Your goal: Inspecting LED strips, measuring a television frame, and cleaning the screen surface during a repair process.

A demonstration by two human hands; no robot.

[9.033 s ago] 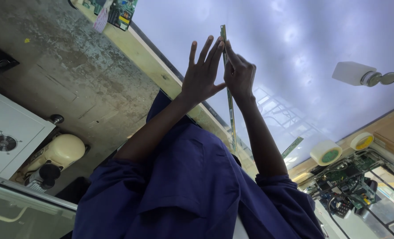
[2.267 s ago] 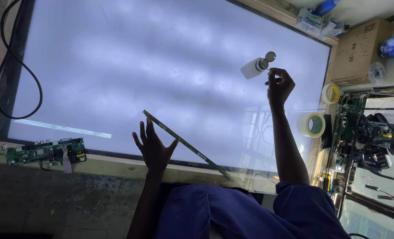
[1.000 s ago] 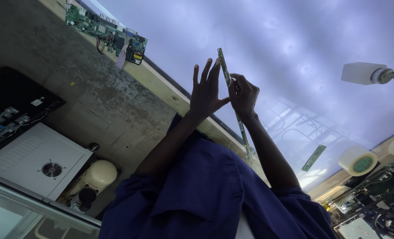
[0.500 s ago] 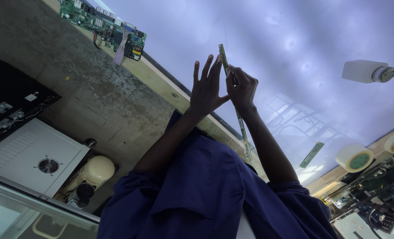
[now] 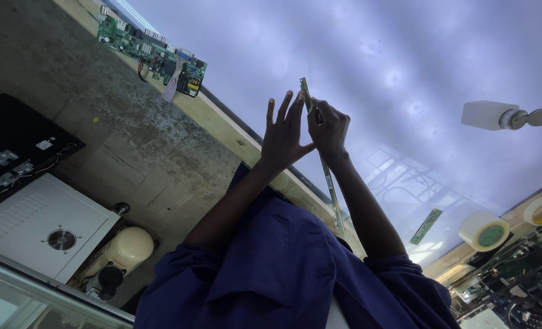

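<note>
A long thin green circuit strip (image 5: 330,189) stands slanted over a large glowing white panel (image 5: 405,55). My right hand (image 5: 330,129) is shut on the strip near its upper end, pinching it. Close on its left, my left hand (image 5: 283,135) has its fingers spread, the fingertips beside the top of the strip and the thumb against my right hand. It grips nothing. Both forearms rise from my blue sleeves (image 5: 271,274) at the bottom of the view.
A green circuit board (image 5: 152,58) lies on the panel's wooden frame edge. On the panel are a white canister (image 5: 496,114) and a short green strip (image 5: 426,225). Two tape rolls (image 5: 484,231) sit at the right. A white fan box (image 5: 45,225) and a cream tool (image 5: 121,253) are lower left.
About two seconds ago my hands were apart with the strip lying on the panel. Now both are at the strip, held up. In the last second little moved.
</note>
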